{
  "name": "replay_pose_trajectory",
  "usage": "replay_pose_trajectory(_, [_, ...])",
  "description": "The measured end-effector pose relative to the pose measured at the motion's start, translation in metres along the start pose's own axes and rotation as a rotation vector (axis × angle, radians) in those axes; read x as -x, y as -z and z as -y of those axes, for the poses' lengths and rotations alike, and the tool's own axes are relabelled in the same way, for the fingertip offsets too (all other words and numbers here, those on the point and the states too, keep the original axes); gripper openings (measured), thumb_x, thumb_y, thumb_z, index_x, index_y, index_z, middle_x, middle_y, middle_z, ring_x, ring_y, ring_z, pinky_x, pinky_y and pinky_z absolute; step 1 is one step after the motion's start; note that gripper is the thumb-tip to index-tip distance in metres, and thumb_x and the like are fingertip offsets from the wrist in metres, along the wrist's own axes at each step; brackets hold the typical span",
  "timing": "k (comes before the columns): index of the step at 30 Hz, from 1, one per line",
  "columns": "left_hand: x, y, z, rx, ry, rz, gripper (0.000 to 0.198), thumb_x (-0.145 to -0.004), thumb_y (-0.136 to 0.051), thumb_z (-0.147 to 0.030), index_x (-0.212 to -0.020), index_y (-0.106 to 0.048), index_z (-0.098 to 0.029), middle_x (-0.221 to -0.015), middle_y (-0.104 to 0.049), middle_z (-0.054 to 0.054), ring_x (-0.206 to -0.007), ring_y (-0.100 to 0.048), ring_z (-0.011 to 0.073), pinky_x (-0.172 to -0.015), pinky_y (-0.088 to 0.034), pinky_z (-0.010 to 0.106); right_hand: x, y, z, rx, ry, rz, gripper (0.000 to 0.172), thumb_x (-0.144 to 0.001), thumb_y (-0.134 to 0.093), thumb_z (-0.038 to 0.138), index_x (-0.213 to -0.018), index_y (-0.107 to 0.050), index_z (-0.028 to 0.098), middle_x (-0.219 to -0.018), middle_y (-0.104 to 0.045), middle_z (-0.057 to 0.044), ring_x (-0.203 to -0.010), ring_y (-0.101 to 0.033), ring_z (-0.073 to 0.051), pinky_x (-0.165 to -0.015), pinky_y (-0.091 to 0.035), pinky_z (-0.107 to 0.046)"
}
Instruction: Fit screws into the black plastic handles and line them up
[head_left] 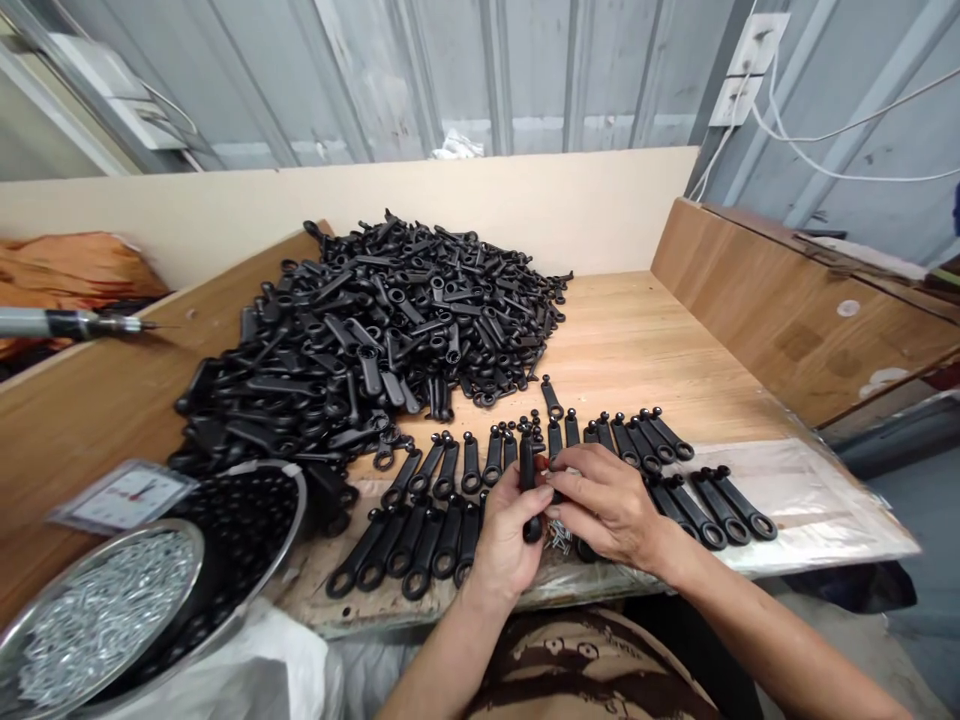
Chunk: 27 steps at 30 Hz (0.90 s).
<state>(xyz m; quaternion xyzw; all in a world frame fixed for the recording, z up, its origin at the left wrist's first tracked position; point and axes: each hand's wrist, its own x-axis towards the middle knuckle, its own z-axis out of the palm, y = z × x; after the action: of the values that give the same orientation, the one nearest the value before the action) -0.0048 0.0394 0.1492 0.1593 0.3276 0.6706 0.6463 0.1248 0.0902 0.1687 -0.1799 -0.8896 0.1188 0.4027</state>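
My left hand (pixel 504 535) grips one black plastic handle (pixel 529 480) upright above the table's front edge. My right hand (pixel 607 505) is closed over the same handle from the right, fingers pinched at its middle. A few small silver screws (pixel 556 538) lie just below my hands. Rows of black handles (pixel 435 520) are laid out side by side on the wooden table (pixel 637 350), left and right of my hands. Behind them a big heap of the same black handles (pixel 375 330) fills the table's left half.
At the lower left a steel dish of silver screws (pixel 97 615) rests on a bowl of small black parts (pixel 247 520). An electric screwdriver (pixel 67 323) hangs at the left. Wooden side boards (pixel 787 310) wall the table. A plastic sheet (pixel 817 500) covers the front right.
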Motion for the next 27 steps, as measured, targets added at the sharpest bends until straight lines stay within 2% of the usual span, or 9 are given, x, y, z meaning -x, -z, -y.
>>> replay_pose_trajectory(3, [0.002,0.006,0.004,-0.136,-0.094,-0.02,0.027,-0.059,-0.071,-0.013,-0.085,-0.066,-0.018,-0.074,-0.065,-0.003,-0.07,-0.057,0.0091,-0.068,-0.043,0.018,0.002,0.005,0.006,0.055,-0.008,0.112,0.018,-0.082,-0.05,0.015,-0.095,-0.062,0.014,-0.083,-0.064,-0.009,-0.078,-0.057,-0.018,-0.07,-0.047,-0.032])
replay_pose_trajectory(6, [0.004,0.011,0.009,-0.268,-0.12,0.008,0.028,-0.063,-0.069,-0.015,-0.09,-0.066,-0.019,-0.079,-0.067,-0.001,-0.075,-0.057,0.0116,-0.072,-0.043,0.02,0.005,0.009,0.01,0.067,-0.039,0.214,0.017,-0.083,-0.046,0.013,-0.09,-0.061,0.016,-0.075,-0.063,-0.006,-0.072,-0.056,-0.016,-0.067,-0.045,-0.029])
replay_pose_trajectory(12, [0.003,0.012,0.012,-0.5,-0.17,0.162,0.023,-0.071,-0.063,-0.019,-0.094,-0.066,-0.019,-0.083,-0.065,0.0,-0.081,-0.055,0.0168,-0.077,-0.041,0.026,0.011,0.018,0.009,0.026,-0.101,0.236,0.017,-0.082,-0.043,0.015,-0.081,-0.061,0.014,-0.066,-0.058,-0.004,-0.061,-0.051,-0.015,-0.059,-0.042,-0.027])
replay_pose_trajectory(15, [0.003,0.01,0.014,-0.628,-0.216,0.147,0.017,-0.076,-0.059,-0.024,-0.09,-0.066,-0.018,-0.076,-0.062,0.0,-0.073,-0.052,0.0155,-0.071,-0.041,0.025,0.02,0.023,0.0,-0.209,-0.289,0.137,0.014,-0.082,-0.049,0.018,-0.085,-0.063,0.015,-0.068,-0.06,-0.002,-0.06,-0.052,-0.012,-0.059,-0.043,-0.024])
replay_pose_trajectory(18, [0.003,0.01,0.018,-0.726,-0.21,0.1,0.02,-0.081,-0.054,-0.031,-0.088,-0.066,-0.018,-0.069,-0.058,0.0,-0.064,-0.049,0.0139,-0.061,-0.041,0.024,0.032,0.02,-0.011,-0.666,-0.633,-0.097,0.014,-0.077,-0.06,0.023,-0.09,-0.063,0.017,-0.071,-0.063,0.0,-0.058,-0.055,-0.01,-0.053,-0.045,-0.021])
replay_pose_trajectory(21, [0.003,0.008,0.025,-0.86,-0.217,0.085,0.027,-0.083,-0.051,-0.033,-0.102,-0.065,-0.02,-0.069,-0.06,0.0,-0.059,-0.051,0.0142,-0.057,-0.043,0.025,0.043,0.01,-0.018,-1.093,-0.792,-0.271,0.021,-0.073,-0.066,0.026,-0.092,-0.062,0.017,-0.069,-0.066,-0.001,-0.058,-0.06,-0.012,-0.046,-0.047,-0.02])
replay_pose_trajectory(22, [0.002,0.007,0.027,-0.915,-0.247,0.087,0.03,-0.083,-0.052,-0.033,-0.108,-0.063,-0.021,-0.073,-0.063,0.001,-0.062,-0.055,0.0155,-0.06,-0.045,0.026,0.045,0.006,-0.019,-1.177,-0.803,-0.302,0.021,-0.072,-0.067,0.026,-0.09,-0.062,0.016,-0.068,-0.066,-0.002,-0.057,-0.061,-0.013,-0.044,-0.048,-0.02])
replay_pose_trajectory(24, [0.0,0.003,0.03,-1.018,-0.353,0.096,0.035,-0.083,-0.052,-0.03,-0.116,-0.059,-0.022,-0.091,-0.068,0.004,-0.081,-0.061,0.0196,-0.075,-0.047,0.029,0.048,0.001,-0.019,-1.255,-0.814,-0.355,0.021,-0.07,-0.069,0.024,-0.088,-0.062,0.015,-0.067,-0.068,-0.002,-0.056,-0.063,-0.014,-0.042,-0.049,-0.019])
replay_pose_trajectory(27, [-0.003,-0.002,0.034,-1.139,-0.522,0.139,0.039,-0.084,-0.05,-0.023,-0.123,-0.053,-0.021,-0.121,-0.059,0.006,-0.11,-0.054,0.0218,-0.096,-0.04,0.032,0.051,-0.003,-0.018,-1.267,-0.825,-0.423,0.02,-0.069,-0.07,0.023,-0.086,-0.062,0.015,-0.065,-0.068,-0.002,-0.053,-0.063,-0.013,-0.04,-0.049,-0.018])
